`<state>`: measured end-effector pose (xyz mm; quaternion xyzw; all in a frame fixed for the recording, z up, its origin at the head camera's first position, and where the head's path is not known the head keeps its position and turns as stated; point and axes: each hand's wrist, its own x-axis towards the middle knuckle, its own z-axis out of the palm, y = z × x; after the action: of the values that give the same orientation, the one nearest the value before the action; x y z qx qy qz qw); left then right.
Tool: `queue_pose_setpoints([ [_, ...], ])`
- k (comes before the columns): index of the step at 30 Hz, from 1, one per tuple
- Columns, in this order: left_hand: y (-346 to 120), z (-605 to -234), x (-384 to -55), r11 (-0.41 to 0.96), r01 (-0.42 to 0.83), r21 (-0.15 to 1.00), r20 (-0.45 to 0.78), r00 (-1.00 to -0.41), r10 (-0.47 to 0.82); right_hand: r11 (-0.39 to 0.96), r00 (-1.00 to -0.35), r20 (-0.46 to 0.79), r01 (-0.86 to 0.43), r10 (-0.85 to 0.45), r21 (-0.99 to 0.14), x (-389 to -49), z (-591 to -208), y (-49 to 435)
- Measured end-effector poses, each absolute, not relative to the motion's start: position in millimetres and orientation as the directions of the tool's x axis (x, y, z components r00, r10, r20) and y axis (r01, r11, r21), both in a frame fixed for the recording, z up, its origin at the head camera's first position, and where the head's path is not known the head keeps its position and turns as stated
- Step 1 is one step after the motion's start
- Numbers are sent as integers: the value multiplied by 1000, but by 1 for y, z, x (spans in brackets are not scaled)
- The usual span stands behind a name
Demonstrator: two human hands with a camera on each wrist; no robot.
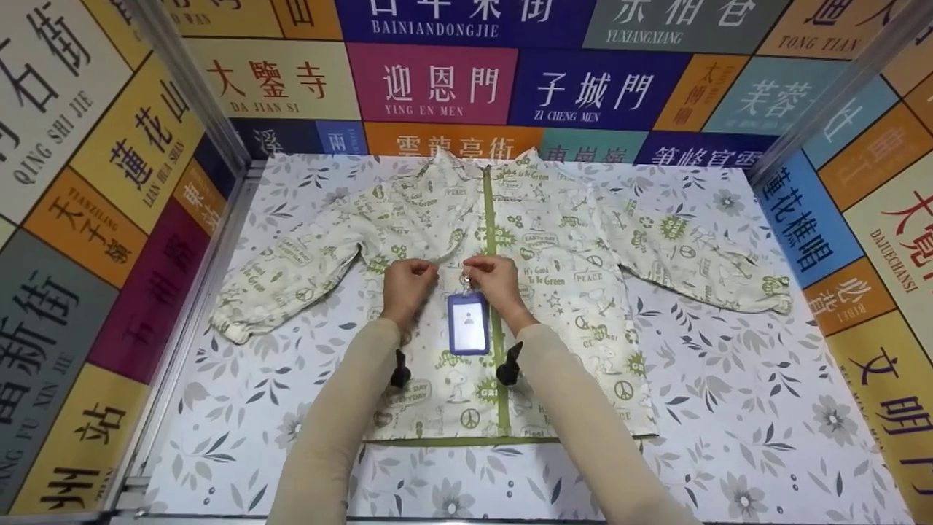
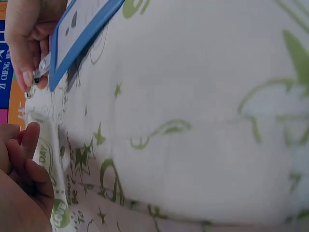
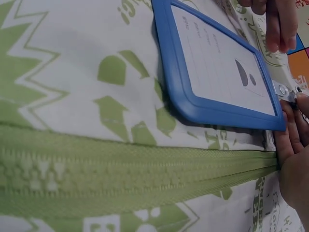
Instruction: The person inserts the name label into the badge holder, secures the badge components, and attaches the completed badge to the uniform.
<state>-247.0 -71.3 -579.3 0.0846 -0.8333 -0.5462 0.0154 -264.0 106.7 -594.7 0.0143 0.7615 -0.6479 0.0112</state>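
A blue-framed badge holder (image 1: pixel 468 324) with a white card inside lies over the front of a white jacket printed in green (image 1: pixel 576 321). My right hand (image 1: pixel 499 286) pinches the metal clip (image 3: pixel 286 90) at the badge holder's top. Left of it, my left hand (image 1: pixel 407 292) hovers close to the jacket front, fingers loosely bent. The left wrist view shows nothing between those fingers (image 2: pixel 31 140). A green zipper (image 3: pixel 120 166) runs down the jacket beside the badge holder. How the clip meets the fabric is hidden by my right fingers.
The jacket lies face up, its left-side sleeve (image 1: pixel 284 281) and right-side sleeve (image 1: pixel 707 262) spread outward, on a table with a leaf-patterned cover (image 1: pixel 751 408). Colourful panels with Chinese lettering (image 1: pixel 430 84) and metal frame posts (image 1: pixel 193 87) stand around the table.
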Motion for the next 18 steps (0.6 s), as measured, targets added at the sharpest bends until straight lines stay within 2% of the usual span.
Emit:
queue_pose_setpoints([
  [7,-78,-576,-252,478,-96,873,-18,-986,-164,273,-999,-31,24,-20,-962,-265,-593,104],
  [12,-83,-580,-253,601,-22,799,64,-991,-121,329,-998,-29,7,-62,-944,-265,-591,103],
  [18,-86,-585,-256,654,29,756,109,-991,-83,412,-997,-37,9,-61,-911,-264,-588,98],
])
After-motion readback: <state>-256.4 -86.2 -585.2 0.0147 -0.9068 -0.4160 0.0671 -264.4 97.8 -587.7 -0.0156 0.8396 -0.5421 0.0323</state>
